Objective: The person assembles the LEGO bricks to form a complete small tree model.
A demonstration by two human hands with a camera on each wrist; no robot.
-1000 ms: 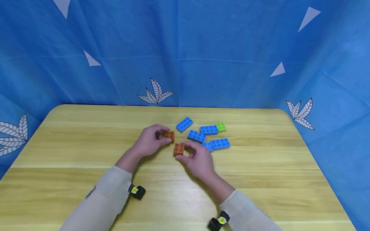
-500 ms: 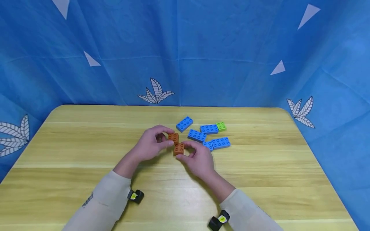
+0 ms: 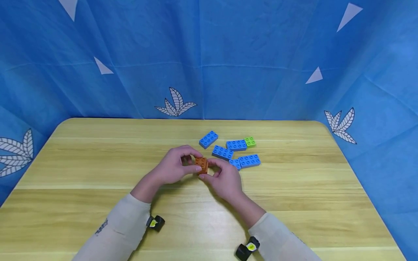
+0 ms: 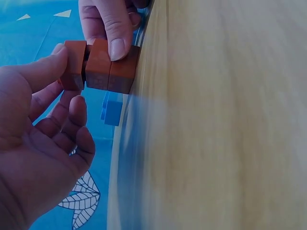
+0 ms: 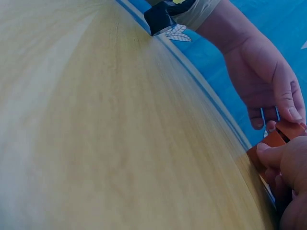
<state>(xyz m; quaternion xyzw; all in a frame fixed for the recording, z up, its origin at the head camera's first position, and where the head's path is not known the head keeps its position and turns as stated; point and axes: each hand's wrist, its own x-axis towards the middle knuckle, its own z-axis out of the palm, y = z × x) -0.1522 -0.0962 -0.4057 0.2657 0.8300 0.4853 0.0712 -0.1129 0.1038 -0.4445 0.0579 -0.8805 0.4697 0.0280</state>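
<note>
My left hand (image 3: pixel 173 165) pinches an orange-brown building brick (image 4: pixel 74 63) between thumb and fingers. Directly over a short stack of two like-coloured bricks (image 4: pixel 100 67), this brick hangs with a narrow gap and studs showing below it. My right hand (image 3: pixel 228 181) grips the stack near the tabletop, its thumb on the side in the left wrist view. From the head camera the held brick covers most of the stack. The right wrist view catches the upper brick (image 5: pixel 289 128) and part of the stack (image 5: pixel 273 140) at its right edge.
Beyond my hands lie several blue bricks: an angled one (image 3: pixel 208 139), one near my right fingers (image 3: pixel 222 152), one farther right (image 3: pixel 249 161) beside a smaller blue brick (image 3: pixel 234 164), and another (image 3: pixel 236 145) touching a lime-green brick (image 3: pixel 250 142). A blue curtain (image 3: pixel 202 65) hangs behind the wooden table (image 3: pixel 98 159).
My left hand has carried its brick right and toward me, from beside the right hand's bricks to a place over them. The right hand has stayed put.
</note>
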